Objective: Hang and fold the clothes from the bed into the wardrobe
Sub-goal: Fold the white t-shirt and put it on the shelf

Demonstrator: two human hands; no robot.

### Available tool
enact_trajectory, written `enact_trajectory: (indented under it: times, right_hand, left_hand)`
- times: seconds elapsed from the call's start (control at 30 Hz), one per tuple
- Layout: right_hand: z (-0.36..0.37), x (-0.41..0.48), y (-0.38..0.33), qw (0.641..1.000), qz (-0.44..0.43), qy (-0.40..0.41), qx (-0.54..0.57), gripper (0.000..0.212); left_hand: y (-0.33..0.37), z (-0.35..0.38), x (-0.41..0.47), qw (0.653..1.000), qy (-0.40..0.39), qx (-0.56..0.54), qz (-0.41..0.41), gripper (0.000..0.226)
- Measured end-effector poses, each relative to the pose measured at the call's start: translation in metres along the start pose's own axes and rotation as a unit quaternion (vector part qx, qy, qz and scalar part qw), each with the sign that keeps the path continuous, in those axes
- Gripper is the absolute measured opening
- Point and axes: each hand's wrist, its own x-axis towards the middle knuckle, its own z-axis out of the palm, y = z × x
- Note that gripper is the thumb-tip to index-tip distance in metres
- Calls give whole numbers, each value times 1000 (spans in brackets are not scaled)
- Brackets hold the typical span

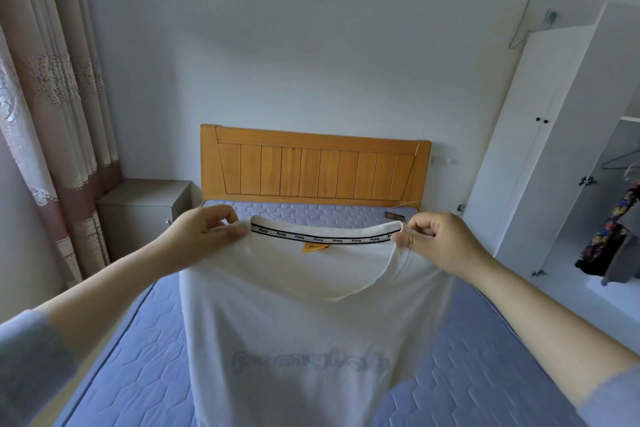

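Hands hold a white T-shirt (pixel 294 315) up over the bed (pixel 138 357): left hand (pixel 204 236) pinches one end of the neckline, right hand (pixel 434 239) pinches the other (collar stretched between them, orange label showing). Its body hangs down toward the blue quilted mattress. An open wardrobe (pixel 588 149) stands at right with a floral garment (pixel 606 232) hanging inside.
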Motion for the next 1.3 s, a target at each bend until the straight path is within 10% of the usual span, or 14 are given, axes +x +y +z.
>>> enact_trajectory:
  times: [0.13, 0.27, 0.6, 0.87, 1.3]
  right_hand:
    - [-7, -9, 5, 993, 60, -94, 35, 61]
    - [-12, -20, 3, 979, 81, -186, 25, 20]
    - [24, -34, 31, 981, 88, 167, -54, 46]
    - [42, -101, 58, 971, 34, 73, -223, 51]
    - [34, -110, 49, 974, 31, 118, -191, 43]
  left_hand:
    - [-13, -4, -4, 999, -2, 32, 16, 60]
    - [-17, -9, -4, 999, 17, 44, 22, 64]
    - [-25, 8, -10, 998, -45, 46, 18, 44]
    - [-91, 51, -76, 986, -62, 81, -132, 61]
    - [-48, 55, -86, 994, 53, 55, -72, 62]
